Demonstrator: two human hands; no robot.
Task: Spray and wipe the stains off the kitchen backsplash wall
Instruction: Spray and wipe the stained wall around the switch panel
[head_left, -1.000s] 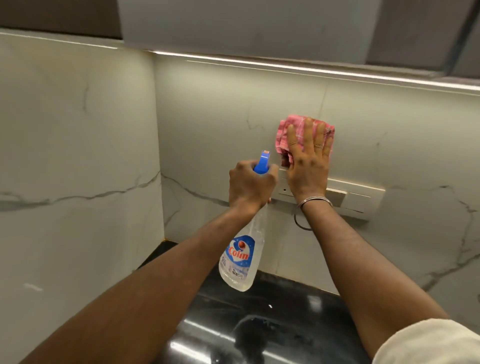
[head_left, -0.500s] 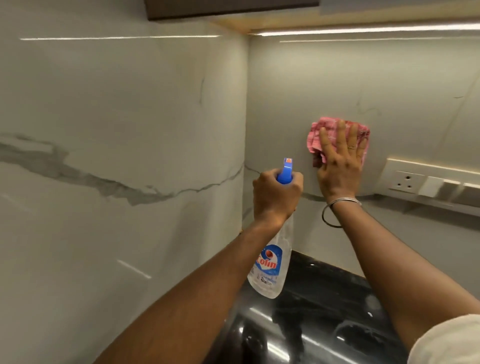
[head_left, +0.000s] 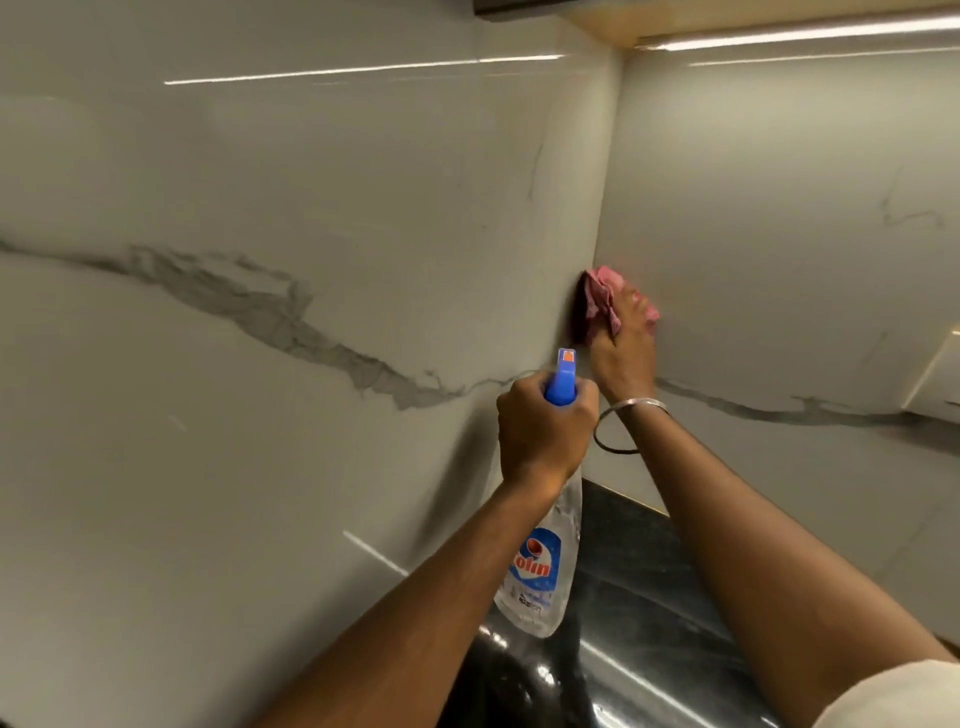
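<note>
Left hand (head_left: 543, 431) clamped round neck of spray bottle (head_left: 540, 571), nozzle facing wall, body hanging below my fist: kept ready for next squirt. Right hand (head_left: 621, 353) presses pink cloth (head_left: 602, 296) against backsplash wall (head_left: 779, 208), fingers apparently flat, though blurred. Cloth sits tight in corner where panels meet, above counter (head_left: 639, 587). Flat palm spreads pressure. No stain discernible, only grey veining. Judgement: wiping under way.

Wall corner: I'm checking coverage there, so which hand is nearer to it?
Right. The right hand presses the pink cloth against the wall corner; the left hand grips the spray bottle lower down, nearer the camera.
</note>
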